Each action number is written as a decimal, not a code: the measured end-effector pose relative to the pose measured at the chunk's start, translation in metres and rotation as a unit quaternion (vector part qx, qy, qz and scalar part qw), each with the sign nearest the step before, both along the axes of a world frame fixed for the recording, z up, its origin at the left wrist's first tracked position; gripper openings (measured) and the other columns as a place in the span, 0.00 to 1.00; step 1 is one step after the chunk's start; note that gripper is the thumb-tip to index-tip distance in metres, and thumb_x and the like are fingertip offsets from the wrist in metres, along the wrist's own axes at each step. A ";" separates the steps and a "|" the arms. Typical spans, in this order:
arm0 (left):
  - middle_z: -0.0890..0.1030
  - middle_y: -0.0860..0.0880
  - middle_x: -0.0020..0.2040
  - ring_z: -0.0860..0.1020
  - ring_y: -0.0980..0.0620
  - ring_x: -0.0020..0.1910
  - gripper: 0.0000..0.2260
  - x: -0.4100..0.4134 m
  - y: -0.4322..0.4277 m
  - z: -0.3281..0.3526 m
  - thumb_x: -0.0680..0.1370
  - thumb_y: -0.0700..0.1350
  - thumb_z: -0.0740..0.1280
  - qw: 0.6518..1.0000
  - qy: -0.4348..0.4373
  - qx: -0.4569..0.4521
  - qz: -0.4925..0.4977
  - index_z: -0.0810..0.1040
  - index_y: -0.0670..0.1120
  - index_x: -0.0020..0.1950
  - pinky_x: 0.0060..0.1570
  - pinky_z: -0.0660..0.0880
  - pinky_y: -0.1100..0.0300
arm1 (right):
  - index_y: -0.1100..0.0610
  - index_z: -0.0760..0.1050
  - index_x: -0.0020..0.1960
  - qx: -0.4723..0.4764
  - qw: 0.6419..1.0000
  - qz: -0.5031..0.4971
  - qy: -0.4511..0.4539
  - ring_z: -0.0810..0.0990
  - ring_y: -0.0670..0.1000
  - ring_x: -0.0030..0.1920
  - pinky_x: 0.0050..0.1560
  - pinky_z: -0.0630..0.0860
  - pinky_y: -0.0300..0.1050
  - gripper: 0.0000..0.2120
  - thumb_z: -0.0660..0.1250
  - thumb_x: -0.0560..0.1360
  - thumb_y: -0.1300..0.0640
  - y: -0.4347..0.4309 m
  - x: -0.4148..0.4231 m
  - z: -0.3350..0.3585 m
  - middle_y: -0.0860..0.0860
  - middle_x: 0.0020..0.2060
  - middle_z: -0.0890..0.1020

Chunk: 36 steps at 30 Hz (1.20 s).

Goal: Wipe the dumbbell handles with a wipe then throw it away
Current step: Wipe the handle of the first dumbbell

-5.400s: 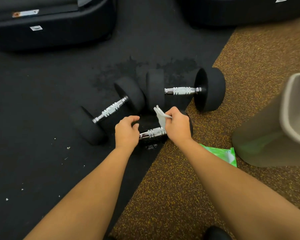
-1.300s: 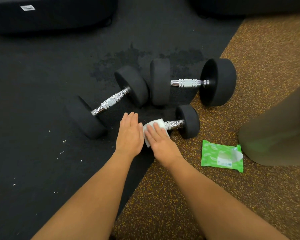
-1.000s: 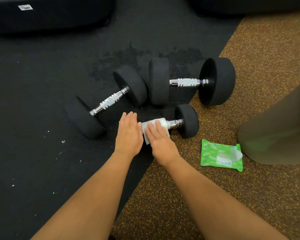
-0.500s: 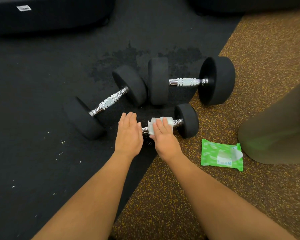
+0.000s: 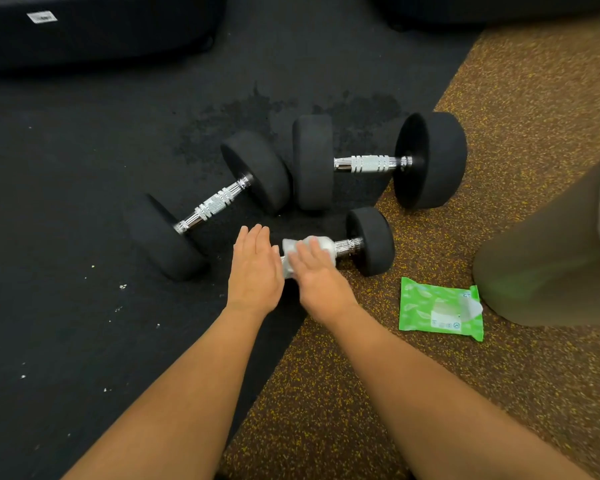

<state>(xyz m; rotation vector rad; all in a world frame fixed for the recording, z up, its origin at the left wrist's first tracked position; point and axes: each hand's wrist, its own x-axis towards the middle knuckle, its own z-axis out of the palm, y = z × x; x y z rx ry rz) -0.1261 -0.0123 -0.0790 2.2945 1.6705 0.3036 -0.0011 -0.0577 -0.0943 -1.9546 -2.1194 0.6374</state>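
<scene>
right hand [image 5: 321, 282] — fingers straight, not curled, pressing wipe [image 5: 329, 247] onto handle of small dumbbell [image 5: 371, 240], frame centre | left hand [image 5: 255, 271] — flat, fingers straight, gripping nothing, just left of wipe, covering that dumbbell's near end | big dumbbell [image 5: 430, 161] above | third dumbbell [image 5: 210, 206] upper left | green pack [image 5: 437, 310] lower right, beside bin [image 5: 548, 265]

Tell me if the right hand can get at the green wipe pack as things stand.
Probably yes. The right hand presses the wipe on the small dumbbell's handle, and the green wipe pack lies on the speckled floor to its right, with nothing between them.
</scene>
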 end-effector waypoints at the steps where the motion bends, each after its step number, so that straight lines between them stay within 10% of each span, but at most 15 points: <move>1: 0.68 0.37 0.70 0.60 0.39 0.74 0.20 0.000 0.001 -0.001 0.82 0.44 0.55 1.000 0.002 -0.003 0.001 0.65 0.34 0.71 0.75 0.56 0.48 | 0.60 0.55 0.75 -0.002 1.000 0.023 -0.006 0.47 0.59 0.76 0.75 0.52 0.54 0.27 0.57 0.77 0.64 -0.002 -0.001 0.000 0.57 0.75 0.57; 36: 0.64 0.40 0.73 0.55 0.43 0.76 0.21 -0.003 0.002 -0.006 0.82 0.45 0.54 0.999 -0.022 -0.024 0.005 0.62 0.37 0.73 0.75 0.56 0.49 | 0.63 0.62 0.72 0.027 0.998 0.044 -0.034 0.59 0.58 0.73 0.75 0.53 0.49 0.23 0.58 0.77 0.65 0.010 0.012 0.009 0.59 0.71 0.66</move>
